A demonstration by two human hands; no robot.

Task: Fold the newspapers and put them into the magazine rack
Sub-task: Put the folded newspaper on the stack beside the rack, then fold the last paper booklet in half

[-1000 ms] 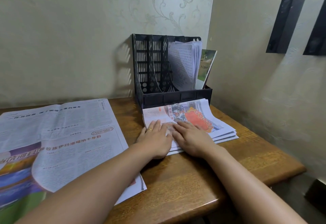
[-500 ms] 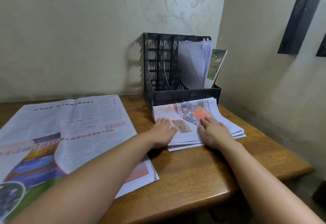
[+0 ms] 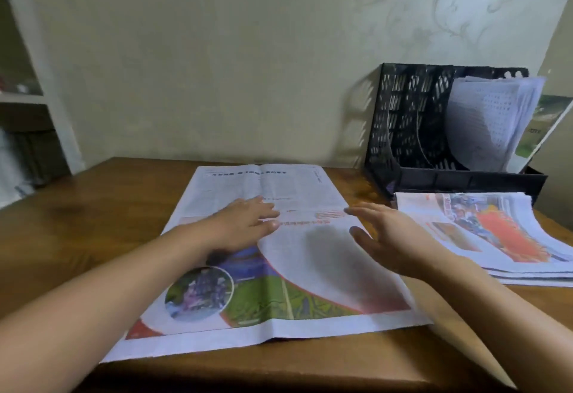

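A large unfolded newspaper (image 3: 310, 268) lies flat on the wooden table (image 3: 93, 222) in front of me. My left hand (image 3: 245, 225) rests flat on its middle, fingers spread. My right hand (image 3: 390, 237) hovers open just above the paper's right part, holding nothing. A folded newspaper stack (image 3: 496, 237) with a red picture lies to the right, in front of the black magazine rack (image 3: 412, 132). The rack stands against the wall and holds folded white papers (image 3: 493, 120) in its right slot.
A green-covered booklet (image 3: 545, 126) leans at the rack's right side. A shelf unit (image 3: 28, 98) stands at the far left beyond the table. The table's front edge runs just below the open newspaper.
Both hands left the folded stack and moved left onto the open newspaper. My view swung left, so the rack and stack now sit at the right.
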